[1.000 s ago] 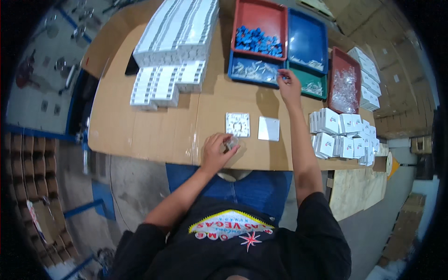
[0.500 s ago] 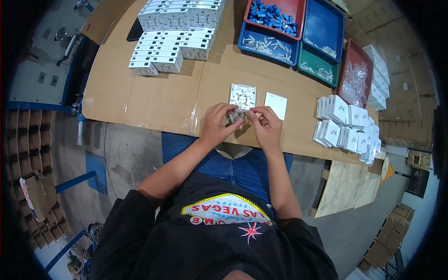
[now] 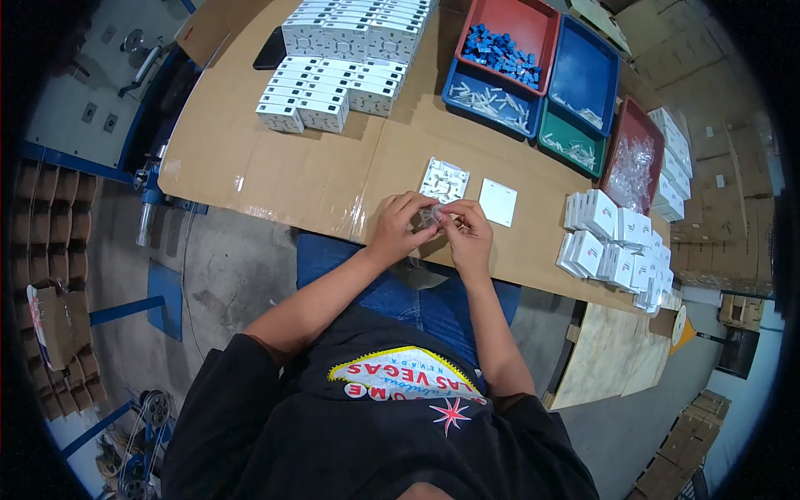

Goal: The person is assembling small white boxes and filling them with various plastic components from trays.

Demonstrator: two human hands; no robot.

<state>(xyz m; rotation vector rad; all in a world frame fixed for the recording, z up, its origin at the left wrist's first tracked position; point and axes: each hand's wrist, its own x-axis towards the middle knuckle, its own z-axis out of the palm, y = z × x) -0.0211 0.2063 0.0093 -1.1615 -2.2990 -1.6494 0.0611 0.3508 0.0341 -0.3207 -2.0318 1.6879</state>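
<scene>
My left hand (image 3: 401,227) and my right hand (image 3: 469,234) meet over the near edge of the cardboard-covered table (image 3: 275,171). Both pinch a small clear plastic bag (image 3: 432,217) held between the fingertips. Just beyond the hands lie a white square base part (image 3: 444,180) with moulded ribs and a plain white square cover plate (image 3: 498,202), both flat on the cardboard.
Rows of white boxes (image 3: 333,62) fill the far left. Red (image 3: 510,33), blue (image 3: 490,96), second blue (image 3: 584,71), green (image 3: 570,140) and another red tray (image 3: 633,162) of small parts stand at the back right. Stacked white boxes (image 3: 617,242) sit at the right.
My right hand came back from the far trays to meet my left hand at the near edge. Both hands now hold the small clear bag together.
</scene>
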